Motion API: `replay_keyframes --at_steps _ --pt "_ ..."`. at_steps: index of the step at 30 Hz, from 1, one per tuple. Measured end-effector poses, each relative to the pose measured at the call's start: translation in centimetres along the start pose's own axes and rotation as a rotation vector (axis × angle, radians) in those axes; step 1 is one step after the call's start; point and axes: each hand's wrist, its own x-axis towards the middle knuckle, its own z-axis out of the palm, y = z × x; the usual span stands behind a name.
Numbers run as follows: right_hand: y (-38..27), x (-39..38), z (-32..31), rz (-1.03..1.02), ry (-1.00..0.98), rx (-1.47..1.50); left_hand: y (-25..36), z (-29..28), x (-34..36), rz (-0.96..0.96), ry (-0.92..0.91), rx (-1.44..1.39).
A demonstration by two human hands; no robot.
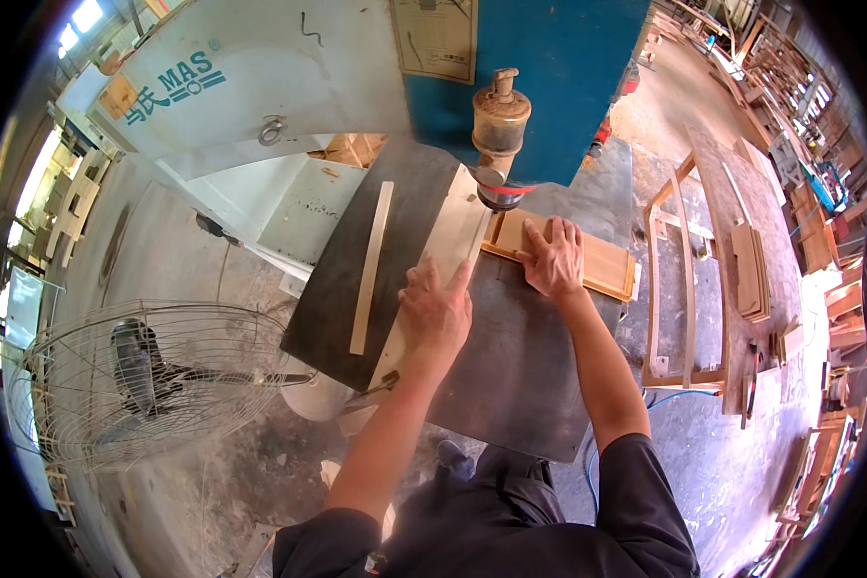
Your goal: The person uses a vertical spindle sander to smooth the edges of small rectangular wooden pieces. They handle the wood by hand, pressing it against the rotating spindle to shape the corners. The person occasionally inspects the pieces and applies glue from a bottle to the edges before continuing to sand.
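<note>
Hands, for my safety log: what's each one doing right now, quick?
Left hand: open, resting on the long board.
Right hand: open, laid on the panel.

The left forearm (pixel 387 429) slants inward to a palm-down left hand (pixel 436 308), fingers (pixel 433 276) pointing forward, while the right forearm (pixel 602 366) angles inward to a palm-down right hand (pixel 555 260), fingers spread.

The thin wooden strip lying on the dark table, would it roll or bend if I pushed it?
The strip probably won't roll, because it lies flat. It's long and slim, so it may feel light and bend a little. It could slide easily: the tabletop looks smooth, and the left hand isn't on it.
</note>
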Motion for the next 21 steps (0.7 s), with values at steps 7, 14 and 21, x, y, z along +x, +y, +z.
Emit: replay_keyframes --at_steps 7,14,21 --pt "-0.2 0.7 0.6 -0.003 0.007 0.03 -0.7 -0.1 0.1 0.006 0.006 0.018" --pt "0.6 1.0 0.8 -0.002 -0.008 0.005 -0.4 0.3 0.0 0.007 -0.005 -0.044" --pt "1.0 1.3 0.9 0.013 -0.035 -0.004 -0.1 -0.8 0.2 0.008 -0.035 -0.01"
